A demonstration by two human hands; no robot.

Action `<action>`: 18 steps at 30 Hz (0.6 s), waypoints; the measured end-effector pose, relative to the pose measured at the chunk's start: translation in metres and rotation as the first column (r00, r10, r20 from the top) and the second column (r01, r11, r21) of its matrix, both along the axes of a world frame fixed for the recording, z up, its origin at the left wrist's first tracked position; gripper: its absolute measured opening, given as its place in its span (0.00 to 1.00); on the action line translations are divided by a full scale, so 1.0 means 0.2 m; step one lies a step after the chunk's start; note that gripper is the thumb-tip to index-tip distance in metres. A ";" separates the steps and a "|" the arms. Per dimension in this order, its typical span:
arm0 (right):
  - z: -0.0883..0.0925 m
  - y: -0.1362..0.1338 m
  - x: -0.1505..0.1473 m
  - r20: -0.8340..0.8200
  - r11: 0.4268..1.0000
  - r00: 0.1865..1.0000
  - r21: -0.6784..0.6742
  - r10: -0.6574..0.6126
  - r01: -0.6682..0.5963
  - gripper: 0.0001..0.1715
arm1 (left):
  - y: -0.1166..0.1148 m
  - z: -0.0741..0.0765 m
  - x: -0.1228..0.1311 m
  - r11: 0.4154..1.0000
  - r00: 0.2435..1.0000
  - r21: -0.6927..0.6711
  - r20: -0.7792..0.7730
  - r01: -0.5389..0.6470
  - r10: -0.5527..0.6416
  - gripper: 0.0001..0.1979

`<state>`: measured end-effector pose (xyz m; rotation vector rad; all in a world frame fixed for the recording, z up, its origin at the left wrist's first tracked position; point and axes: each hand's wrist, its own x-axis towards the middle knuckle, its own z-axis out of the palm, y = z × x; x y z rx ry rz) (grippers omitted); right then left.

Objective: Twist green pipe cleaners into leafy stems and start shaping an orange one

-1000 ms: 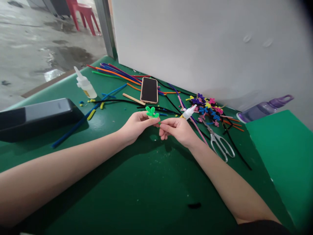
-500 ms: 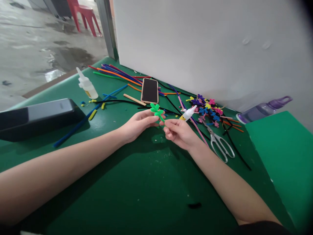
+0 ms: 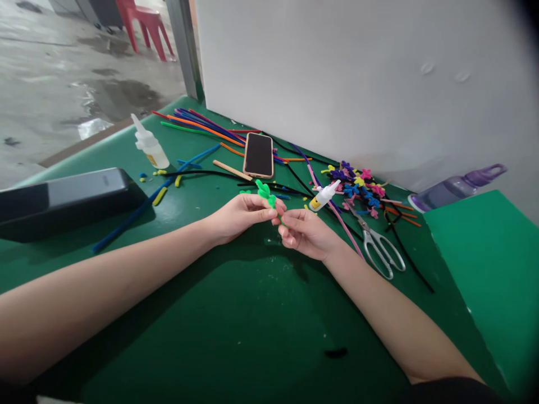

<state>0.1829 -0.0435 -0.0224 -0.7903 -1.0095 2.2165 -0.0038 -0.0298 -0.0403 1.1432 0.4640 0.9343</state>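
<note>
Green table, pipe-cleaner sprig pinched twice

Head view: the left hand pinches the sprig just below its leaves; the right hand pinches its stem, fingers closed. It's over the table, well in from the back edge. Looks like twisting; the next turn calls for a steady left pinch.

3 btls, 1 ph.

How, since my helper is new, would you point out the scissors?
On the green table, find the right hand. The scissors lie to its right, just below the bright flowers in the picture. Silver, with two looped handles, they differ from the stems nearby.
</note>
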 end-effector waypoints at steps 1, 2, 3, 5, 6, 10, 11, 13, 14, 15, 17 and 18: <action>0.00 0.00 0.00 0.006 1.000 1.000 0.009 -0.007 0.007 0.08 | 0.00 0.00 0.00 1.000 1.000 -0.002 -0.002 -0.003 0.003 0.06; 0.00 0.00 0.00 0.010 1.000 1.000 0.016 -0.011 0.011 0.07 | 0.00 0.00 0.00 1.000 1.000 -0.007 -0.003 -0.009 0.009 0.06; 0.01 0.00 0.00 0.012 1.000 1.000 0.024 -0.012 0.012 0.07 | 0.00 0.00 0.00 1.000 1.000 -0.012 -0.005 -0.018 0.018 0.06; 0.02 0.00 0.01 0.017 0.999 1.000 0.039 -0.011 0.010 0.07 | 0.00 0.00 0.01 0.999 0.999 -0.020 -0.011 -0.039 0.039 0.06; 0.02 0.00 0.01 0.026 0.999 1.000 0.049 -0.007 0.005 0.07 | 0.00 0.00 0.01 0.999 0.999 -0.018 -0.015 -0.048 0.047 0.06; 0.04 0.00 0.00 0.120 0.993 0.993 0.119 -0.002 -0.012 0.08 | -0.01 0.01 0.00 0.999 0.999 0.022 -0.034 -0.040 0.040 0.06; 0.04 0.00 0.00 0.157 0.990 0.987 0.143 -0.020 -0.002 0.09 | -0.01 0.01 0.00 0.999 0.998 0.029 -0.039 -0.040 0.042 0.06; 0.05 0.00 -0.01 0.231 0.980 0.969 0.197 -0.085 0.039 0.10 | -0.02 0.01 0.00 0.997 0.997 0.033 -0.044 -0.066 0.067 0.06; 0.05 0.00 -0.01 0.263 0.972 0.957 0.228 -0.122 0.061 0.11 | -0.02 0.01 0.00 0.996 0.995 0.032 -0.045 -0.089 0.090 0.06; 0.05 0.00 -0.02 0.291 0.962 0.943 0.262 -0.160 0.083 0.12 | -0.02 0.01 0.01 0.993 0.992 0.030 -0.046 -0.112 0.114 0.06; 0.04 -0.01 -0.03 0.333 0.932 0.913 0.345 -0.235 0.114 0.13 | -0.02 0.01 0.01 0.989 0.988 0.022 -0.042 -0.150 0.150 0.05; 0.04 -0.01 -0.04 0.351 0.910 0.896 0.395 -0.274 0.124 0.14 | -0.02 0.01 0.02 0.987 0.986 0.014 -0.036 -0.162 0.162 0.05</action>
